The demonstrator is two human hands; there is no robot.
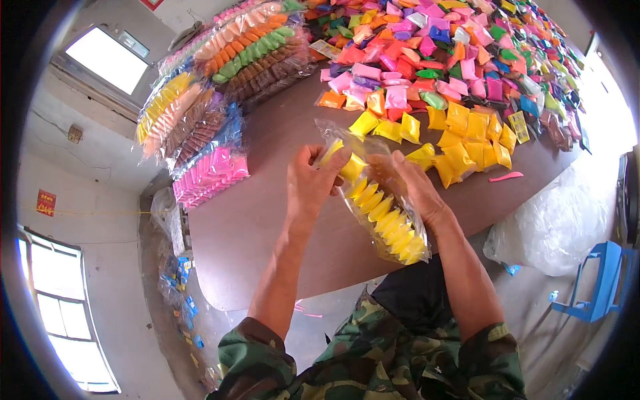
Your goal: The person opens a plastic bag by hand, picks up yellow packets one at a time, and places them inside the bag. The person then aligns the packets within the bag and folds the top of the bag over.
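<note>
Between my hands, over the near part of the table, is a clear plastic bag [383, 213] with a row of small yellow packets inside. My left hand [315, 177] pinches the bag near its upper end, by a yellow packet. Along the bag's right side lies my right hand [417, 187], fingers curled over the plastic, some of them hidden behind it. Just beyond the bag are loose light yellow packets [389, 130]. Right of those, a pile of deeper yellow packets [470, 143] rests on the table.
Filled bags of coloured packets [247, 53] are stacked at the back left of the brown table [247, 227]. A big heap of mixed packets [433, 53] covers the back. A pink tool [506, 177] lies at right. Beyond the edge are a large plastic sack [547, 220] and a blue stool [593, 283].
</note>
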